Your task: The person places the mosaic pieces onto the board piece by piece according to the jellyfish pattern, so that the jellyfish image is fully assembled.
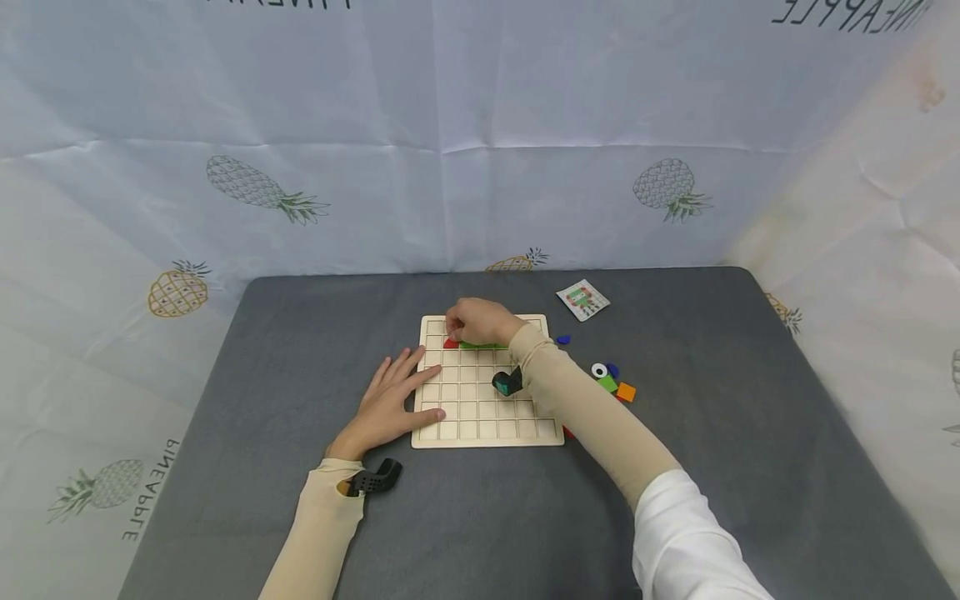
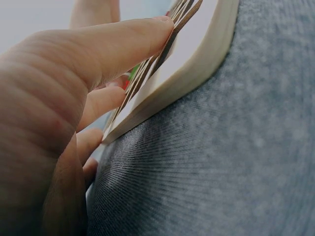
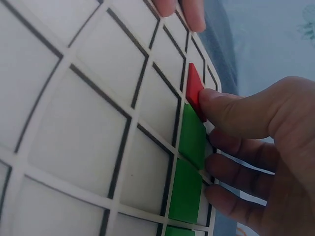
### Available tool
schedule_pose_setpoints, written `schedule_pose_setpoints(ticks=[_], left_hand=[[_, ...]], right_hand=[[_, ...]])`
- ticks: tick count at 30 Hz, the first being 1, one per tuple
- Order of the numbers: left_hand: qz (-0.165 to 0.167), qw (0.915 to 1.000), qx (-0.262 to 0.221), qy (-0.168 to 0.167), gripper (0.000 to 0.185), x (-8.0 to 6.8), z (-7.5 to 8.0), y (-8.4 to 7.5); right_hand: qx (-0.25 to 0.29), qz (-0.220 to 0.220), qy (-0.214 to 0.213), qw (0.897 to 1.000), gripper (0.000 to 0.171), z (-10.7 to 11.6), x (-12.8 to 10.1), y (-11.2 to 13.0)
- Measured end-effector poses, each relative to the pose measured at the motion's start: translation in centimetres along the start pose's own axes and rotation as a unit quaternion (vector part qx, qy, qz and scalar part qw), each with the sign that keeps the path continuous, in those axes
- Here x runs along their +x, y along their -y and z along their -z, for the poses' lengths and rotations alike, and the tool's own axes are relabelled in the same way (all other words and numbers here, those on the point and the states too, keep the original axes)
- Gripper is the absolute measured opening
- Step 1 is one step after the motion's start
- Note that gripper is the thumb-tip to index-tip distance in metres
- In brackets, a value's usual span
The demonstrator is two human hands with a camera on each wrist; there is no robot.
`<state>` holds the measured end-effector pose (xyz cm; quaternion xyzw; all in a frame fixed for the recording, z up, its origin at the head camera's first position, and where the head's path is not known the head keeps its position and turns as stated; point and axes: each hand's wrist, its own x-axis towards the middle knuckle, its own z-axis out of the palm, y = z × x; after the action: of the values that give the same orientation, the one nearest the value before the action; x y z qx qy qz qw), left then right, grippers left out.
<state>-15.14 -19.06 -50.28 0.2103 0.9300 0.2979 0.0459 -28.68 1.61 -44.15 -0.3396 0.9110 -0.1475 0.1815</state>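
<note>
A pale wooden board (image 1: pixel 468 408) with a square grid lies on the grey table. My left hand (image 1: pixel 386 410) rests with spread, straight fingers on the board's left edge. At the board's upper left, my right hand (image 1: pixel 483 321) pinches a red triangular tile (image 3: pixel 194 91) with curled fingers; its thumb (image 3: pixel 221 105) presses the tile's side. Several green square tiles (image 3: pixel 186 189) sit in grid cells beside the red one, in a row. The right hand and forearm cover part of the board in the head view.
Right of the board lie loose tiles: a white one with a black dot (image 1: pixel 599 370), a green one (image 1: pixel 607 383), an orange one (image 1: pixel 626 392) and a blue one (image 1: pixel 563 340). A printed pattern card (image 1: pixel 582 300) lies at the back. A pineapple-print cloth (image 1: pixel 480 208) hangs behind.
</note>
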Motion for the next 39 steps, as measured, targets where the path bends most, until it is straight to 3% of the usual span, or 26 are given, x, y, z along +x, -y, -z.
schedule_pose_setpoints(ticks=[7,12,20,29,39], left_hand=[[-0.001,1.0,0.0,0.001,0.075,0.0,0.1,0.0],[-0.004,1.0,0.002,0.002,0.075,0.0,0.1,-0.1],[0.006,1.0,-0.001,0.008,0.075,0.0,0.2,-0.3],[0.005,0.9999,0.004,0.008,0.076,0.0,0.2,-0.3],[0.004,1.0,0.003,0.008,0.076,-0.1,0.2,-0.4]], right_hand=[[0.004,-0.013,-0.006,1.0,0.007,-0.1,-0.2,0.1],[0.088,0.004,-0.02,0.996,0.018,0.4,-1.0,-0.5],[0.202,0.015,-0.039,0.978,0.026,2.8,-3.5,-1.4],[0.212,-0.005,-0.058,0.976,0.019,5.1,-7.1,-3.4],[0.19,-0.055,-0.07,0.978,0.026,5.6,-10.8,-6.5]])
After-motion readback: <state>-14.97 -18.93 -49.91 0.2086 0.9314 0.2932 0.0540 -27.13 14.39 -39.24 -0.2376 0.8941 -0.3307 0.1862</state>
